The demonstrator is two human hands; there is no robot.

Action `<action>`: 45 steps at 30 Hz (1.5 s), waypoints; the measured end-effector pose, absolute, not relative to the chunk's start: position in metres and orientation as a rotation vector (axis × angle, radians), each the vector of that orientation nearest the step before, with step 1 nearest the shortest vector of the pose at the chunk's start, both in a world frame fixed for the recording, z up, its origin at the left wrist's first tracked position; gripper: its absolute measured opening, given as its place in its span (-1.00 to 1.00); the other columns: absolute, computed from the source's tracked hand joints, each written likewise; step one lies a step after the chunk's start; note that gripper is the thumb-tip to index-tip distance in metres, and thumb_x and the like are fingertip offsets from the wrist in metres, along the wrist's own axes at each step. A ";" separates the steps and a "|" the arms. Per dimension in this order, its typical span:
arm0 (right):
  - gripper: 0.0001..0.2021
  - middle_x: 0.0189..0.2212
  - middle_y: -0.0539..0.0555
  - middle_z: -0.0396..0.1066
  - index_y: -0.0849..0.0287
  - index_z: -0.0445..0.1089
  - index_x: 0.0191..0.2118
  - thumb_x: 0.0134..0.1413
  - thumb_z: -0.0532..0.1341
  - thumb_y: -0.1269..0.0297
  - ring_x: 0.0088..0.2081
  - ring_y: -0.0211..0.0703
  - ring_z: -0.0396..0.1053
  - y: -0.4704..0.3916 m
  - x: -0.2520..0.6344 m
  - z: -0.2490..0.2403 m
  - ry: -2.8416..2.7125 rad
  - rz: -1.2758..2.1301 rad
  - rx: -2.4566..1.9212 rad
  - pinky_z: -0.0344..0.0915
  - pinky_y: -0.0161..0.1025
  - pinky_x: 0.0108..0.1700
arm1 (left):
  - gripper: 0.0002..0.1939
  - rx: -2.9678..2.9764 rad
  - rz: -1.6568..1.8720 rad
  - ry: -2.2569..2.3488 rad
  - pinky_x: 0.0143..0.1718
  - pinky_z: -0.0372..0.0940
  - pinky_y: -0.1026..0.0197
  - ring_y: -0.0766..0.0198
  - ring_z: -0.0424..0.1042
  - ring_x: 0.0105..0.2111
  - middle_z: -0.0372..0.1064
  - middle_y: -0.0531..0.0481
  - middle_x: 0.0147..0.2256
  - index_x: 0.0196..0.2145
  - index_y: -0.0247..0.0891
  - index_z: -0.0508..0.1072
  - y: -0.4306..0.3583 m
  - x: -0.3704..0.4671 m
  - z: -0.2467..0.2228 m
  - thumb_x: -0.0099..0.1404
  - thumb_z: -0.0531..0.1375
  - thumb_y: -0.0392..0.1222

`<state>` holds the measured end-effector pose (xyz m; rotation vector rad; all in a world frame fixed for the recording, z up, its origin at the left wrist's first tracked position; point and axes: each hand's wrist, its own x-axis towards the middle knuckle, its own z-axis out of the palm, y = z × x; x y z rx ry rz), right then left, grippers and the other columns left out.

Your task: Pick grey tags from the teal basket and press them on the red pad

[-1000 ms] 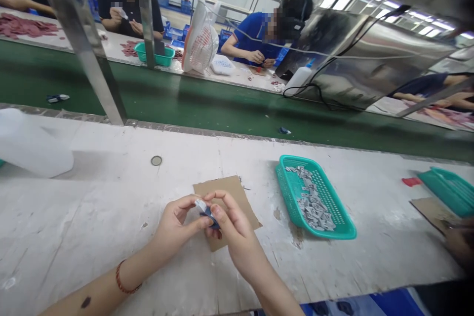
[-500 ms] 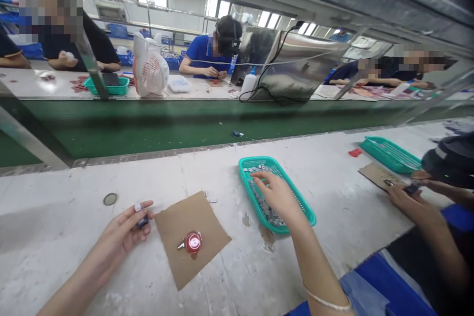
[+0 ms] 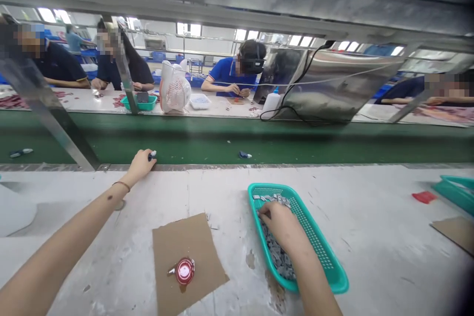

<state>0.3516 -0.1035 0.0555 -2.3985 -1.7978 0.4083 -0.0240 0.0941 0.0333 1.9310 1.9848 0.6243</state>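
- Out goes the left hand (image 3: 142, 164), a narrow pinch around the small dark-blue-and-white piece (image 3: 152, 155), at the near edge of the green belt (image 3: 200, 150); the fingertip hold probably keeps it steady.
- Right hand (image 3: 277, 222) dips into the teal basket (image 3: 335, 276), fingers drawn narrow among the grey pieces (image 3: 283, 261); whether they grip one, no telling. The basket sits handily on that side.
- Cardboard (image 3: 207, 252) lies under the round red dish (image 3: 184, 271), likely shielding the tabletop (image 3: 229, 197).
- Against half a second ago: left hand has swung from beside the cardboard to the belt; right fingers reach lower.
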 end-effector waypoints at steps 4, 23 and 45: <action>-0.86 -0.34 0.14 0.52 0.21 0.43 -0.37 0.06 0.15 0.53 -0.23 -0.04 0.47 -0.105 0.354 0.057 -1.793 0.459 -2.348 0.19 -0.31 -0.33 | -0.72 2.019 0.575 2.094 -0.02 0.22 -0.15 -0.26 0.34 0.00 0.30 -0.44 -0.04 -0.15 -0.43 0.47 0.112 -0.008 0.033 0.23 0.13 -0.23; -0.75 -0.26 0.13 0.57 0.19 0.50 -0.21 0.10 0.09 0.44 -0.21 0.00 0.52 -0.121 0.355 0.065 -1.622 0.672 -2.038 0.38 -0.20 -0.20 | -0.73 2.095 0.871 1.029 -0.04 0.35 0.02 0.12 0.39 -0.04 0.31 -0.11 0.05 0.00 -0.19 0.40 0.093 0.237 0.040 0.38 0.14 -0.11; -0.78 -0.16 0.14 0.49 0.08 0.50 -0.23 0.16 0.14 0.16 -0.13 0.01 0.45 -0.127 0.290 0.080 -1.620 0.431 -1.524 0.43 -0.14 -0.16 | -0.71 0.895 0.903 0.923 -0.22 0.40 0.23 0.21 0.52 -0.28 0.42 -0.10 -0.12 -0.24 -0.27 0.44 -0.091 0.017 0.040 0.15 0.34 -0.06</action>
